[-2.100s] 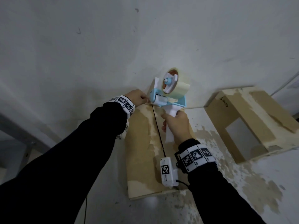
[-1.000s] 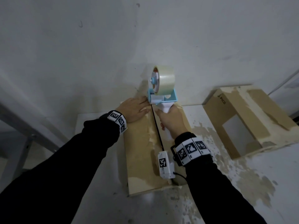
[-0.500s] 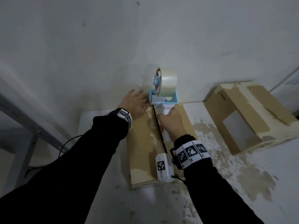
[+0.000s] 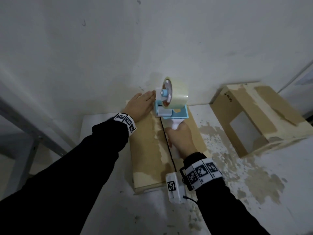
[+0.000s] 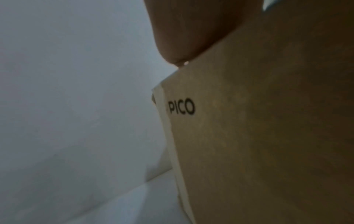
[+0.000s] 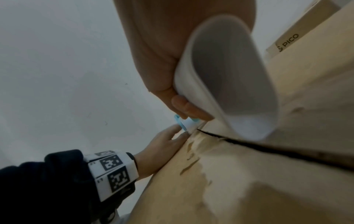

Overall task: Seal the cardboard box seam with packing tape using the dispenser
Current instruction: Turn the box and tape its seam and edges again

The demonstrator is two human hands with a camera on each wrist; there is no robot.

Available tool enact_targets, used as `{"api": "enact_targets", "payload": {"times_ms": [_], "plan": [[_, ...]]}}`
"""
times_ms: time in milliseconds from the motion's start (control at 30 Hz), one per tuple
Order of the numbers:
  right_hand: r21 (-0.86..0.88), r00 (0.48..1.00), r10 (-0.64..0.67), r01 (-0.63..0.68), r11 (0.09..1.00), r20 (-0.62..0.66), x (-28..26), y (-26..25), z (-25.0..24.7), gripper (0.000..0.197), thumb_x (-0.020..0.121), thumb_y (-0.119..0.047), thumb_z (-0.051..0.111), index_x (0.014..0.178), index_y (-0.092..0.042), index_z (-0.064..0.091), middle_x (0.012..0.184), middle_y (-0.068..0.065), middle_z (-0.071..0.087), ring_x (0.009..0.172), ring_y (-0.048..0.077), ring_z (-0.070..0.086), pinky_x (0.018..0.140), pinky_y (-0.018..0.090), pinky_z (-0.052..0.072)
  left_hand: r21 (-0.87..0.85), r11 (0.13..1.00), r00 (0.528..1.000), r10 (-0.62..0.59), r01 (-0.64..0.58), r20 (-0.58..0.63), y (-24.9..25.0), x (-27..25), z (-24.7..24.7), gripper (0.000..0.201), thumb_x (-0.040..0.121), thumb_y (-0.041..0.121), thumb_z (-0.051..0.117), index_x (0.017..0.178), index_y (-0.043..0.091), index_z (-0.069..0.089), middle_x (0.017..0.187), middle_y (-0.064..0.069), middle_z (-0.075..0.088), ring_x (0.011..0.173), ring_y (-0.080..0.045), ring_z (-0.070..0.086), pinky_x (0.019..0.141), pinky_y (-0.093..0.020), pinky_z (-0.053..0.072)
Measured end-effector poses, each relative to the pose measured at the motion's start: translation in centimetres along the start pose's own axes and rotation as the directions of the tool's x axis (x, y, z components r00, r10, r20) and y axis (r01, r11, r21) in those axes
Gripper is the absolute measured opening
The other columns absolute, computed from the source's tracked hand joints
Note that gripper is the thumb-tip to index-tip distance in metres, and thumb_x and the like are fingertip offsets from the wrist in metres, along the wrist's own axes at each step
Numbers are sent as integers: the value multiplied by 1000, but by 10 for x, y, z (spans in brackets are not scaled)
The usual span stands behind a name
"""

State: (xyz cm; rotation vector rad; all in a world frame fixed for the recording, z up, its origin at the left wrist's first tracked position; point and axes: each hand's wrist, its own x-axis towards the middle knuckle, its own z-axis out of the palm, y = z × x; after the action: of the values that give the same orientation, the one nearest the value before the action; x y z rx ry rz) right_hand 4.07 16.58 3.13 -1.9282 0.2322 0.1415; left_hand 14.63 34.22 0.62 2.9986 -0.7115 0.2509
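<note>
Since a moment ago the left hand (image 4: 141,106) has flattened on the cardboard box (image 4: 145,150) on the table (image 4: 237,192), while the right hand (image 4: 180,139), clamped on the tape dispenser (image 4: 171,106), has set it at the seam's (image 4: 166,141) far end, so taping can begin.

Left wrist close against a cardboard box

The brown cardboard box (image 5: 268,136) fills the right half, its side printed "PICO" (image 5: 181,107) beside a pale strip along its vertical corner edge. Part of the left hand (image 5: 187,30) rests on the box's top edge. Left of them is the grey wall (image 5: 67,75), and below it the white desk (image 5: 143,204).
</note>
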Motion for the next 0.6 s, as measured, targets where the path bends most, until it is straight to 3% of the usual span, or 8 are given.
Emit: {"api": "enact_targets", "payload": {"times_ms": [67, 133, 200, 267, 367, 500, 600], "plan": [[27, 1000, 19, -19, 999, -14, -2, 0, 0, 24, 68, -22, 56, 87, -8, 58, 74, 12, 59, 67, 28, 57, 61, 33, 46, -147, 987, 991, 54, -72, -120, -3, -2, 4, 42, 92, 18, 43, 129, 2, 52, 132, -18, 54, 114, -35, 56, 97, -42, 43], [64, 999, 38, -37, 997, -21, -4, -3, -3, 7, 73, -16, 58, 78, -11, 55, 66, 8, 57, 61, 26, 54, 58, 32, 45, -287, 952, 989, 78, -110, -123, -3, -7, 4, 48, 89, 21, 37, 131, 4, 51, 136, -15, 52, 121, -31, 52, 105, -38, 37], [110, 999, 48, -45, 993, -22, -5, -4, -7, 12, 78, -6, 57, 69, -13, 52, 56, 3, 52, 52, 24, 50, 55, 31, 42, -364, 917, 987, 151, -163, -61, -2, -11, 3, 52, 90, 23, 33, 139, 9, 42, 148, -9, 38, 134, -22, 37, 113, -30, 25], [150, 998, 56, -52, 987, -20, -4, -6, -11, 16, 80, -3, 57, 68, -13, 53, 53, 2, 50, 47, 22, 47, 51, 30, 41, -321, 929, 976, 212, -186, 48, 1, -11, 4, 58, 91, 31, 27, 146, 11, 27, 154, -8, 24, 142, -19, 22, 116, -28, 13], [175, 998, 58, -55, 983, -11, -1, -10, -15, 15, 81, -1, 56, 71, -11, 53, 54, 6, 48, 43, 21, 45, 45, 27, 39, -244, 961, 968, 174, -127, 180, 2, -10, 3, 66, 90, 41, 21, 149, 13, 14, 157, -7, 13, 145, -18, 9, 116, -30, 6], [118, 999, 41, -39, 992, -14, -1, -9, -10, 11, 78, -5, 57, 73, -14, 52, 58, 6, 50, 48, 24, 48, 50, 30, 42, -176, 961, 967, 234, -215, 97, 3, -8, 3, 61, 89, 38, 21, 146, 17, 28, 154, -5, 25, 143, -22, 18, 116, -39, 10], [84, 999, 46, -44, 995, -15, -4, -10, -3, 5, 71, -14, 56, 75, -17, 53, 66, 6, 54, 61, 26, 53, 59, 34, 46, -254, 960, 976, 158, -117, 151, 5, -11, 0, 66, 86, 48, 17, 145, 21, 30, 153, -2, 28, 137, -22, 32, 115, -37, 15]]}}
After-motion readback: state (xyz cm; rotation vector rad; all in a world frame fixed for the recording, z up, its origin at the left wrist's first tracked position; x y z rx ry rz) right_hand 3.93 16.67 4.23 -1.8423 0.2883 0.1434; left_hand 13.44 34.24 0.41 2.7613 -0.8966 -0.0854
